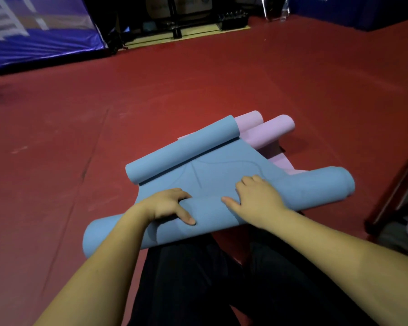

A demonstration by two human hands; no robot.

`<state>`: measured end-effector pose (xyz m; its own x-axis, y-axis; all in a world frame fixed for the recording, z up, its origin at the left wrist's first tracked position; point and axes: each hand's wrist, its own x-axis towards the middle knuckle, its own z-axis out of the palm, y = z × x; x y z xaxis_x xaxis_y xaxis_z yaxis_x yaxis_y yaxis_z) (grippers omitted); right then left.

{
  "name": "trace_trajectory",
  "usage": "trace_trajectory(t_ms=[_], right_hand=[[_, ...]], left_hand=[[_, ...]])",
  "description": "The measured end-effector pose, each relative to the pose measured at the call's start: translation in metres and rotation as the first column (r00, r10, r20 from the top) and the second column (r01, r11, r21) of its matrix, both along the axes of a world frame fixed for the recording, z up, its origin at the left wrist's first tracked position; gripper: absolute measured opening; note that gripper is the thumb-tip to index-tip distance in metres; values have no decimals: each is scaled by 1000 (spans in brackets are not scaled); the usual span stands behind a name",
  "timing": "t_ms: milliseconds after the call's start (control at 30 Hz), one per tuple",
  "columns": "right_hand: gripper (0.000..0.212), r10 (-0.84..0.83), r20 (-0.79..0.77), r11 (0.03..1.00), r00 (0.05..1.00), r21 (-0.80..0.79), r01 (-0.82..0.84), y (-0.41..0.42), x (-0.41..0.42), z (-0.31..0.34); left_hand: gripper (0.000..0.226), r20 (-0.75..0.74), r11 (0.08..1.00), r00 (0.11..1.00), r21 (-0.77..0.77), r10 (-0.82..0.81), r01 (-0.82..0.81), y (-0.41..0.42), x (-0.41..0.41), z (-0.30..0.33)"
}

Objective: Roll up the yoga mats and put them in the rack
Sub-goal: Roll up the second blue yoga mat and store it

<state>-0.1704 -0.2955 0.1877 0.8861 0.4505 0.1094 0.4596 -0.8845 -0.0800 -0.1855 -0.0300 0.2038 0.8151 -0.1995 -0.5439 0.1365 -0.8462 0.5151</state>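
Observation:
A blue yoga mat (212, 170) lies on the red floor in front of my knees. Its near end is wound into a thick roll and its far end curls into a smaller roll; a short flat stretch lies between them. My left hand (167, 205) grips the near roll left of its middle, fingers over the top and thumb toward me. My right hand (257, 198) presses on the same roll just right of the middle. A pink yoga mat (266, 132) lies under and beyond the blue one, with both ends curled.
Red floor (174, 90) spreads all around. A dark metal rack frame (396, 196) stands low at the right edge. A blue padded barrier (40, 41) runs along the far left, another is at the far right, and dark equipment fills the back middle. My dark trousers are below the mat.

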Motion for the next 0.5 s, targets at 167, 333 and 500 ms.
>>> trace_trajectory(t_ms=[167,333,500], right_hand=[[57,-46,122,998,992,50,40,-4,2,-18],[69,-77,43,997,996,7,77,4,13,-7],[72,-91,-45,995,995,-56,88,10,27,-1]], left_hand=[[67,-10,987,995,-119,104,-105,1,6,-3],[65,327,996,941,-38,91,-83,0,-13,-8],[70,703,941,711,246,-9,-232,-16,-56,-39]])
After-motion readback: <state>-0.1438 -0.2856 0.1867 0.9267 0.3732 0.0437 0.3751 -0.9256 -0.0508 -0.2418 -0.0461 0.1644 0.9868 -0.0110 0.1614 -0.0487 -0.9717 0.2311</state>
